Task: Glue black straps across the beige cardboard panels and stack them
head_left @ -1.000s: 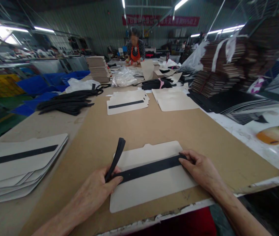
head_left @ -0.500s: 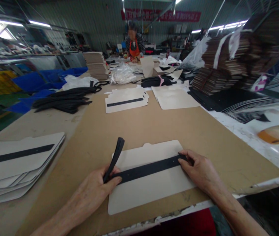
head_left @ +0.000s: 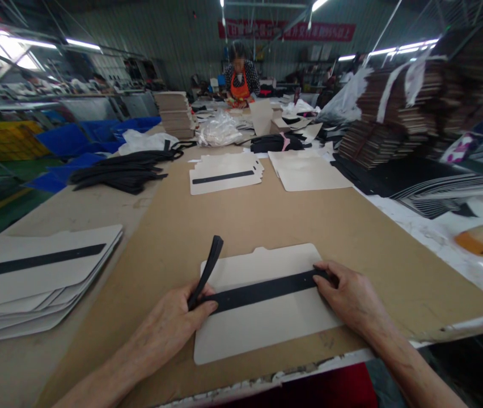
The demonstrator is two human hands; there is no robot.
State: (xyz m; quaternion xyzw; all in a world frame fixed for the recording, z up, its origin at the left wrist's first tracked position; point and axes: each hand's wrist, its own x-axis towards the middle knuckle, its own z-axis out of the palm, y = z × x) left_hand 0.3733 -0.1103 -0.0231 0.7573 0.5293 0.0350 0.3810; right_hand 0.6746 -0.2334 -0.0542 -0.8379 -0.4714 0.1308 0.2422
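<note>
A pale board (head_left: 267,323) with rounded corners and a small tab on its far edge lies before me on the brown-covered table. Across it stretches a black strip (head_left: 262,293), pinched at both ends. My left hand (head_left: 182,314) is closed on the strip's left end, thumb on top, and also grips a bundle of black strips (head_left: 208,266) that sticks up from the fingers. My right hand (head_left: 346,289) is closed on the right end, near the board's right edge. Whether the strip's underside touches the board all along, I cannot tell.
To the left lies a stack of pale boards (head_left: 33,294), the top one bearing a black strip. Farther back are more boards (head_left: 224,167), a pale sheet pile (head_left: 309,173) and loose black strips (head_left: 118,170). Brown stacks (head_left: 377,136) rise at right. A person (head_left: 241,79) stands opposite.
The whole view has shifted slightly, so everything appears a little farther right. Both hands keep their hold on the black strip, which lies about the same across the board.
</note>
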